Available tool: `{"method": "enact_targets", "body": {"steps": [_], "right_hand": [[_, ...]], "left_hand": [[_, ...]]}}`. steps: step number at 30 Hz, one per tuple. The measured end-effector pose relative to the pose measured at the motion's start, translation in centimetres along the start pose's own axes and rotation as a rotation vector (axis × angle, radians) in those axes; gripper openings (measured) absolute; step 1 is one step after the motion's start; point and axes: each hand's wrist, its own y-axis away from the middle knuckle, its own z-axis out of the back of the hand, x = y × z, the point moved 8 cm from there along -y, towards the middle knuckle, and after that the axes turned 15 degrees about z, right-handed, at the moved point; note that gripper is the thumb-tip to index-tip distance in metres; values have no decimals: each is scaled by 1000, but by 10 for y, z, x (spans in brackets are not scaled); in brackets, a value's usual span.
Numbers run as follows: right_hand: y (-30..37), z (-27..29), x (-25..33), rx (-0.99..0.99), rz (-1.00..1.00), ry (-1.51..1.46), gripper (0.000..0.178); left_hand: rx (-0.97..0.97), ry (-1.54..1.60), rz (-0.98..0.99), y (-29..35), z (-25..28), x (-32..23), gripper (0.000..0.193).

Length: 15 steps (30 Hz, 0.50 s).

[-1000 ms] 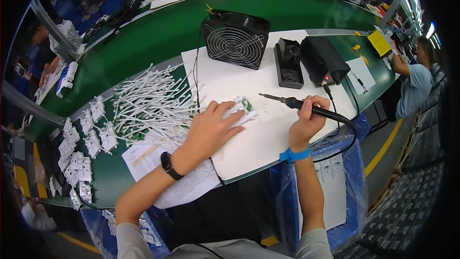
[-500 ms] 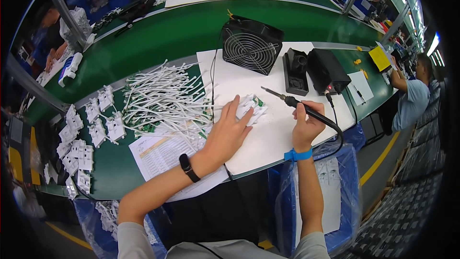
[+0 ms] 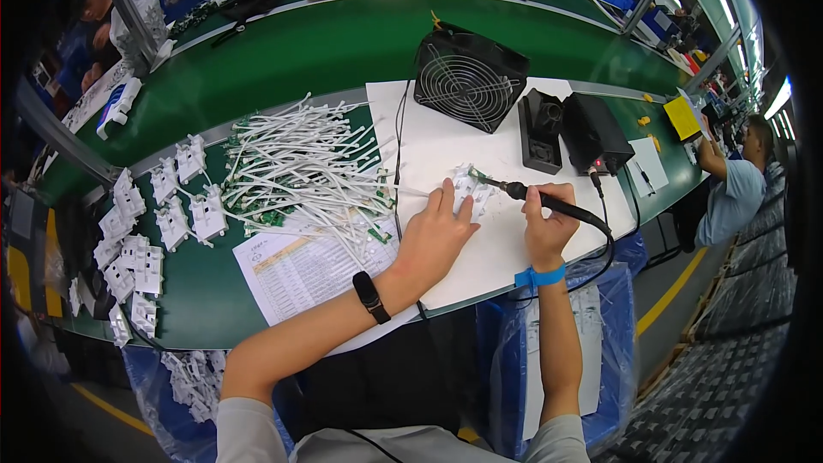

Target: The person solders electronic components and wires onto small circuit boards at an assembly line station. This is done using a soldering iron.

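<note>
My right hand (image 3: 549, 227) is closed round the handle of a soldering iron (image 3: 549, 199). The iron's tip reaches the far edge of a small white plastic housing (image 3: 474, 197), where a bit of green circuit board shows. With its fingertips, my left hand (image 3: 433, 236) holds that housing down on the white sheet (image 3: 506, 266); the fingers partly cover it. To the left of this hand lies a heap of white wires with green circuit boards (image 3: 309, 171). A printed paper (image 3: 300, 266) lies partly under the left forearm.
Several white housings (image 3: 137, 266) lie at the bench's left end. A black fan (image 3: 471, 77), a black iron stand (image 3: 542, 133) and a black box with a red light (image 3: 596, 133) stand behind my hands. Blue lined bins (image 3: 621, 334) sit below. Other people work nearby.
The iron's tip has come down from the open air onto the housing. My left fingers have drawn closer together on the housing. The whole view has shifted slightly.
</note>
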Motion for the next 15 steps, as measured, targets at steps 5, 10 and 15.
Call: {"method": "enact_targets", "body": {"steps": [5, 10, 15], "right_hand": [[2, -2, -3, 13, -14, 3, 13], [2, -2, -5, 30, -7, 31, 13], [3, -3, -7, -35, -152, -81, 14]], "left_hand": [[78, -50, 7, 0, -4, -3, 42], [69, -58, 14, -1, -3, -4, 42], [59, -85, 8, -1, -4, -6, 42]]}}
